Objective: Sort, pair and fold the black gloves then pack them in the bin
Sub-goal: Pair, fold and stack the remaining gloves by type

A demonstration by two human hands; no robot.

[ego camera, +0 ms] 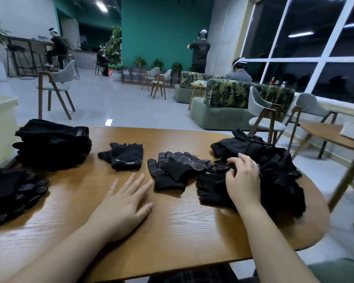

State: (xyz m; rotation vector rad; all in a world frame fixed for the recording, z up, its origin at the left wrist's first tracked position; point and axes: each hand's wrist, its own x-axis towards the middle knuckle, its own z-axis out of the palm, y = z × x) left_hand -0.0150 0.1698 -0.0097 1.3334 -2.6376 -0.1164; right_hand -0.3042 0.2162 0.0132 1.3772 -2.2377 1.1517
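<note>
Right hand (242, 178) sits on the loose heap of black gloves (274, 172) at the right edge of the wooden table (172, 227). Fingers curled, pinching a fingerless glove (212, 187) at the heap's near-left side. Left hand (124, 203) lies flat on bare tabletop near the front edge, fingers straight and spread, holding nothing; fingertips point toward the far edge.

Between the two hands, a little farther back: a dotted-grip pair (178, 170) laid together, cuffs toward the front edge, just beside the fingerless glove. Left of that, apart from it, a folded fingerless pair (124, 156) with a small label on the cuff. At the far-left corner, a tall stack of folded gloves (53, 145), labelled cuff on top. At the left edge, nearer the front, a second pile of dotted-grip gloves (14, 193), partly cut off by the frame.

Pale bin-like container (0, 119) stands beyond the table's left edge; contents cannot be seen. Chairs, a patterned sofa (233, 94) and several people in the room behind.
</note>
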